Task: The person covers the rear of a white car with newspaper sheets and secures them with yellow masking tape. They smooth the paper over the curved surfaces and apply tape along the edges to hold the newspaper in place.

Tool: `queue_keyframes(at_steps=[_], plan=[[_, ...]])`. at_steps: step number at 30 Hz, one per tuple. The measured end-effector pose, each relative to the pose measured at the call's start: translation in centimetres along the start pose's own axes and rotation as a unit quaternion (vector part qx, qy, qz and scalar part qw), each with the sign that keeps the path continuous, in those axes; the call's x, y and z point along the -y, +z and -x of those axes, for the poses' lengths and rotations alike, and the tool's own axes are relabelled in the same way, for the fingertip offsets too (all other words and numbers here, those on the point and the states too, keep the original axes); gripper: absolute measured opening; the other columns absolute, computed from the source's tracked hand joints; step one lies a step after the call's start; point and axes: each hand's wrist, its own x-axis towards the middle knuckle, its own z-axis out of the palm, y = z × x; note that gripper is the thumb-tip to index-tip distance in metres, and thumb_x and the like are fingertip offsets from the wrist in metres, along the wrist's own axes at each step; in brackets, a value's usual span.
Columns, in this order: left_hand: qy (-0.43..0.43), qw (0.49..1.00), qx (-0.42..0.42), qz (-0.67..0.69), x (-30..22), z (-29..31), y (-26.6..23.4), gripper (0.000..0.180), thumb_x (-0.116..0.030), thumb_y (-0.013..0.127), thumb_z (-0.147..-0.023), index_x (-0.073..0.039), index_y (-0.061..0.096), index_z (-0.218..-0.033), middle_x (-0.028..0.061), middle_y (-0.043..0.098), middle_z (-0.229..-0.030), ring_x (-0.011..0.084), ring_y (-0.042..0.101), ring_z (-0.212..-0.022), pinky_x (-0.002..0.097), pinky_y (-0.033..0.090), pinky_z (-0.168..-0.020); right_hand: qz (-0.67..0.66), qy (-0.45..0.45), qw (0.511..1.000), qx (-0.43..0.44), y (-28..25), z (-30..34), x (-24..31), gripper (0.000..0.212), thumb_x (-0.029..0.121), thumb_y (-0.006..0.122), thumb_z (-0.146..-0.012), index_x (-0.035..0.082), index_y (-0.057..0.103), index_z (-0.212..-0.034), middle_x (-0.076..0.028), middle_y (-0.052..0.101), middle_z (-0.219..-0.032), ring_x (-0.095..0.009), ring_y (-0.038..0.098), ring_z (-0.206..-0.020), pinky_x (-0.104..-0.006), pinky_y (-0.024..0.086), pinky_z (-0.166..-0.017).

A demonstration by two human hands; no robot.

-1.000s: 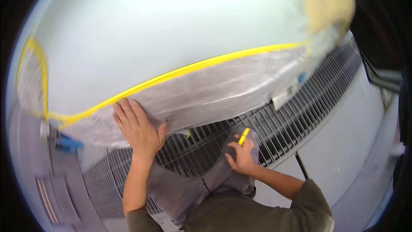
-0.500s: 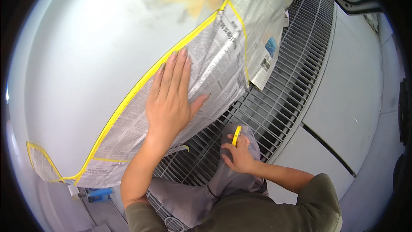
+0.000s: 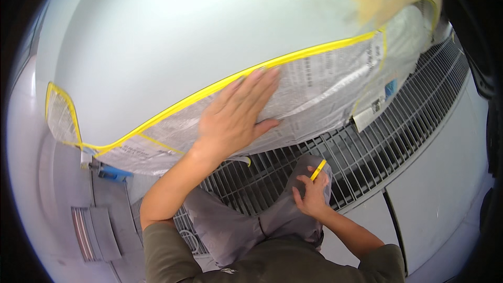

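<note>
A large pale grey vehicle body panel (image 3: 157, 63) fills the upper part of the view. Newspaper masking (image 3: 319, 94) covers its lower edge, bordered by a curved line of yellow masking tape (image 3: 181, 106). My left hand (image 3: 236, 110) lies flat on the paper with its fingers stretched out, the fingertips at the tape line. Resting at my right knee, my right hand (image 3: 313, 191) has its fingers closed on a narrow yellow roll of masking tape (image 3: 318, 170), seen almost edge-on.
Beneath the panel runs a metal floor grate (image 3: 367, 149), bordered on the right by pale floor plates (image 3: 419, 178). A small newspaper-covered patch (image 3: 62, 112) sits at the panel's left end. Below it is a blue object (image 3: 114, 173). My knees are bent over the grate.
My view has turned, so the panel and tape line lie more level. The left hand stays flat at the tape line, apparently slightly further along it. The right hand still holds the roll.
</note>
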Motion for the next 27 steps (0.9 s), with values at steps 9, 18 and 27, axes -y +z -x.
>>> queue_keyframes(at_steps=[9, 18, 27], plan=[[-0.15, 0.983, 0.046, -0.095, 3.6, 16.3, -0.6, 0.096, -0.071, 0.055, -0.098, 0.007, 0.048, -0.154, 0.0283, 0.043, -0.163, 0.048, 0.038, -0.153, 0.0572, 0.025, -0.126, -0.007, -0.053, 0.991, 0.12, 1.0, -1.4, 0.4, 0.046, 0.015, 0.081, -0.082, 0.013, 0.066, -0.126, -0.024, 0.048, -0.145, -0.05, 0.037, -0.135, -0.0628, 0.021, -0.117], [-0.285, 0.954, -0.01, -0.092, 7.2, 25.1, -1.4, 0.103, -0.078, 0.049, -0.096, 0.006, 0.045, -0.155, 0.027, 0.048, -0.16, 0.0458, 0.044, -0.15, 0.0551, 0.028, -0.124, 0.08, -0.092, 0.981, 0.152, 1.1, -1.2, 1.3, 0.053, 0.014, 0.083, -0.08, 0.013, 0.062, -0.128, -0.028, 0.048, -0.144, -0.05, 0.039, -0.135, -0.0633, 0.024, -0.114], [-0.336, 0.931, -0.127, -0.062, 12.4, 30.6, -0.2, 0.078, -0.072, 0.036, -0.105, -0.008, 0.065, -0.139, 0.0086, 0.06, -0.156, 0.0288, 0.049, -0.15, 0.046, 0.01, -0.131, 0.19, -0.129, 0.911, 0.343, 4.2, -2.4, 6.6, 0.054, 0.022, 0.079, -0.083, 0.015, 0.059, -0.133, -0.028, 0.048, -0.139, -0.05, 0.042, -0.129, -0.0645, 0.027, -0.11]])
